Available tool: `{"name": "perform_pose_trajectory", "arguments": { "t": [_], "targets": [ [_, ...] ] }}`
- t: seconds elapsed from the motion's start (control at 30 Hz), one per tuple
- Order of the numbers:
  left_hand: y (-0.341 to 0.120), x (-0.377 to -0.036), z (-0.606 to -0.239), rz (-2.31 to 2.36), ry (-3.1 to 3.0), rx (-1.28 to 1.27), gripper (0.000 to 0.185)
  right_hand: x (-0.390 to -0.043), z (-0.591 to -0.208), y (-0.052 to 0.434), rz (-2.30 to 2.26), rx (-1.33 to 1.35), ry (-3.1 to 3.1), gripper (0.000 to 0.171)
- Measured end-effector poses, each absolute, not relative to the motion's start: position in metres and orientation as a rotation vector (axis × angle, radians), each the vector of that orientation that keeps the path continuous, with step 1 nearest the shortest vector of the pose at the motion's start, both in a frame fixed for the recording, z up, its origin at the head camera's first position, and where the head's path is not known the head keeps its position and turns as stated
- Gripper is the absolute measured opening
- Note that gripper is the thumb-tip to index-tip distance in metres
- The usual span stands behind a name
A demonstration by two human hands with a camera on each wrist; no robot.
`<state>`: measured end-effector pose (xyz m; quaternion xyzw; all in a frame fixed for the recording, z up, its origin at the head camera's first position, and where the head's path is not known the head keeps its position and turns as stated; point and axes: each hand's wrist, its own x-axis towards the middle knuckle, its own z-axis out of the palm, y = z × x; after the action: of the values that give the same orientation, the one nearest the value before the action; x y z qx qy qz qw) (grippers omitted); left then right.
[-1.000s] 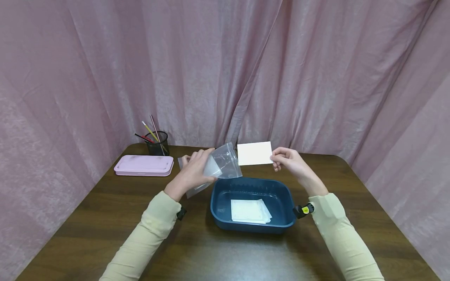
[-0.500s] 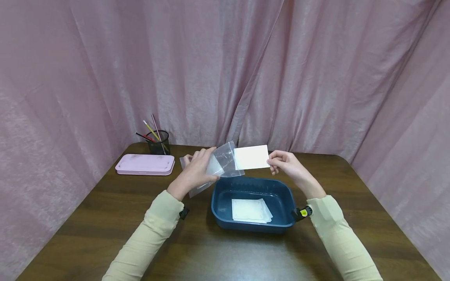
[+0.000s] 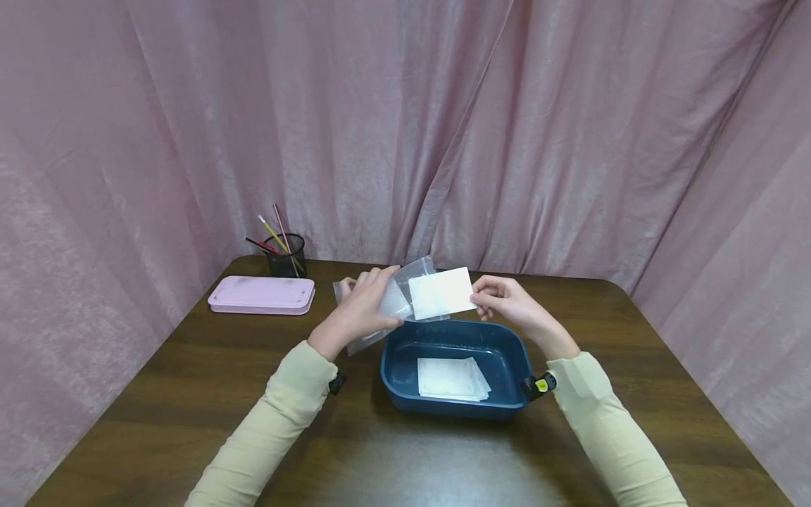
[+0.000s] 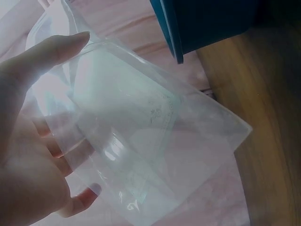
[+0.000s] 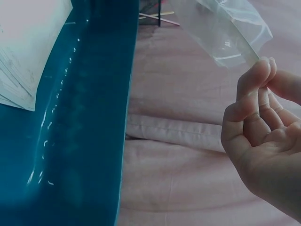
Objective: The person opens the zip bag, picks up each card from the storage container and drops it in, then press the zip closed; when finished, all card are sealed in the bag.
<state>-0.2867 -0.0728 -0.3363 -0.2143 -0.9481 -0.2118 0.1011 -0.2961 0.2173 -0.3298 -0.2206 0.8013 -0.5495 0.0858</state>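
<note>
My left hand (image 3: 361,310) holds a clear plastic zip bag (image 3: 415,269) behind the tray's left part, thumb on the near side. Inside the bag (image 4: 202,141) a pale card (image 4: 117,89) shows through in the left wrist view. Between thumb and fingertips, my right hand (image 3: 510,303) pinches a white card (image 3: 441,292) by its right end. The card's left end overlaps the bag's right, mouth end; whether it is inside or in front I cannot tell. Below both hands stands a dark blue plastic tray (image 3: 456,410), with several white cards (image 3: 448,378) stacked in it.
A pink pencil case (image 3: 261,296) lies at the back left of the brown wooden table (image 3: 443,465). Behind it stands a black mesh pen cup (image 3: 281,266) with several pencils. Pink curtains (image 3: 355,127) hang around the table's back and sides.
My right hand has moved left and slightly down, bringing the card from beside the bag to overlapping its mouth. The left hand and bag have shifted a little right.
</note>
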Motion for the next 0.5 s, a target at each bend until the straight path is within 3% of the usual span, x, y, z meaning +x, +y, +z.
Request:
{"name": "perform_pose_trajectory", "arguments": {
  "t": [0.5],
  "targets": [
    [-0.07, -0.285, -0.334, -0.597, -2.797, -0.667, 0.091, -0.296, -0.332, 0.205, -1.577, -0.691, 2.397, 0.016]
  ]
}}
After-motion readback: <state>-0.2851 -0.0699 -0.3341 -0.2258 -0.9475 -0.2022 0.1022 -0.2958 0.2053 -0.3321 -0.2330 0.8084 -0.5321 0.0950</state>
